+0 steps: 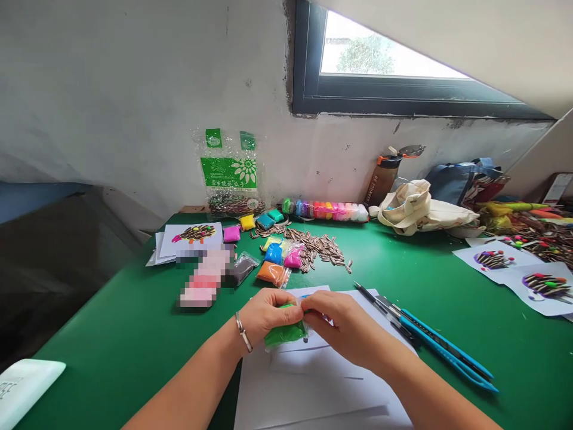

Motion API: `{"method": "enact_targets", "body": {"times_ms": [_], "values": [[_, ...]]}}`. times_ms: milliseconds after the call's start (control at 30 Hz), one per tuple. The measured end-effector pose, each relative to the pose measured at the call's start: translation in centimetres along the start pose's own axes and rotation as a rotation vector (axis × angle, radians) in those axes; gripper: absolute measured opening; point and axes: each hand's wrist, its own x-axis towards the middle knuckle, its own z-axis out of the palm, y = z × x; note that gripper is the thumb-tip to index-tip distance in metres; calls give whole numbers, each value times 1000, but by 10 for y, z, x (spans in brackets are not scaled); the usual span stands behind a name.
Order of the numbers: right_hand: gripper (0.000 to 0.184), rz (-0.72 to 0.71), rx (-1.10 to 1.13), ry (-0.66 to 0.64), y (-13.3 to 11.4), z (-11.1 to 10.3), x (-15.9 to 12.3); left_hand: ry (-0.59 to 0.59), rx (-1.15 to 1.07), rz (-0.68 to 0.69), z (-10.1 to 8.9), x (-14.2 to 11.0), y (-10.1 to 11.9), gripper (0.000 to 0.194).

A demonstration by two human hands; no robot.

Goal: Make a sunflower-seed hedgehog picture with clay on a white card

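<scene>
My left hand (pixel 264 315) and my right hand (pixel 342 325) meet over a small clear packet of green clay (pixel 283 333), both pinching its top edge. The packet hangs just above white paper sheets (pixel 313 382) on the green table (pixel 111 334). A metal bracelet sits on my left wrist. Behind my hands lie several small clay packets: orange (pixel 272 273), blue (pixel 273 253), pink (pixel 293 257). A loose heap of striped sunflower seeds (pixel 317 246) spreads beyond them.
Blue-handled tools (pixel 441 346) lie right of the paper. A seed bag (pixel 230 173) leans on the wall beside a row of coloured clay (pixel 329 210), a bottle (pixel 384 177) and a cloth bag (pixel 416 209). Seed-picture sheets (pixel 528 275) lie at right, another sheet (pixel 192 236) at left.
</scene>
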Motion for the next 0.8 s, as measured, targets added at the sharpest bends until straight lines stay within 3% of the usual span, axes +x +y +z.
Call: {"method": "enact_targets", "body": {"times_ms": [333,667,800], "values": [[15,84,35,-65,-4,-4,2,-14,22,-7,2,1,2,48],[12,126,-114,49,8,20,5,31,-2,-15,7,4,1,49],[12,120,-76,89,7,19,5,51,-13,0,4,4,0,50]]}}
